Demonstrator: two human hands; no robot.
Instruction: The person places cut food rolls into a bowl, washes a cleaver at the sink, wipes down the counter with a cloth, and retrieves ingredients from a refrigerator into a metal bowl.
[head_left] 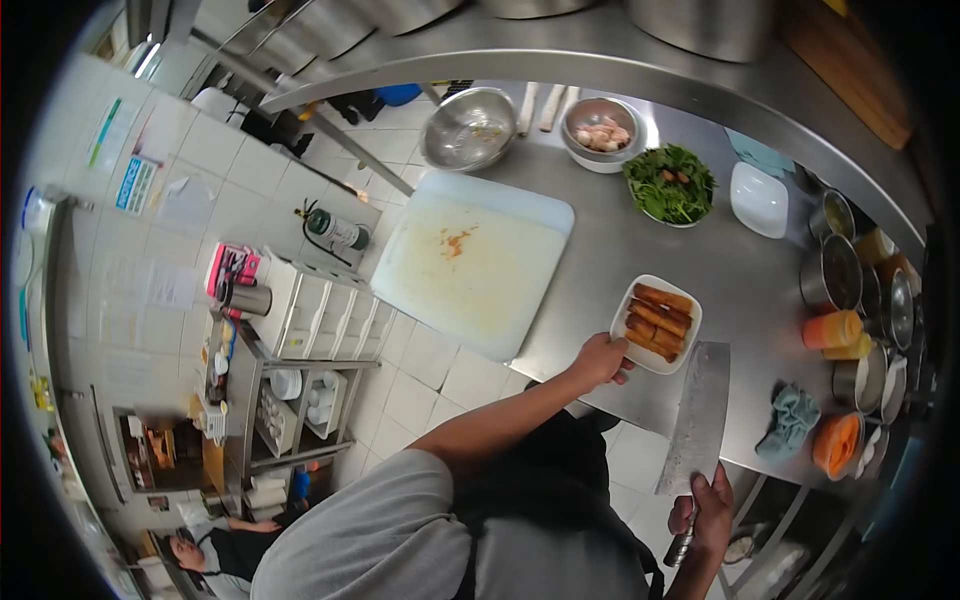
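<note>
My left hand (604, 360) grips the near left rim of a small white dish (690, 352). Several browned rolls (657, 324), which look like fried spring rolls, lie in it side by side. In my right hand (708, 505) is a cleaver (697, 420), fingers wrapped around its handle. Its broad blade points away from me, just right of the dish and partly over the counter's front edge. To the left, a white cutting board (480, 275) carries a few brown crumbs (457, 242).
Behind the dish stand a bowl of green leaves (670, 185), a bowl of pale pieces (603, 135) and a metal bowl (468, 130). A cloth (790, 420) and sauce bottles (833, 330) are at right. A metal shelf (600, 72) overhangs the back. Another person (215, 550) is at lower left.
</note>
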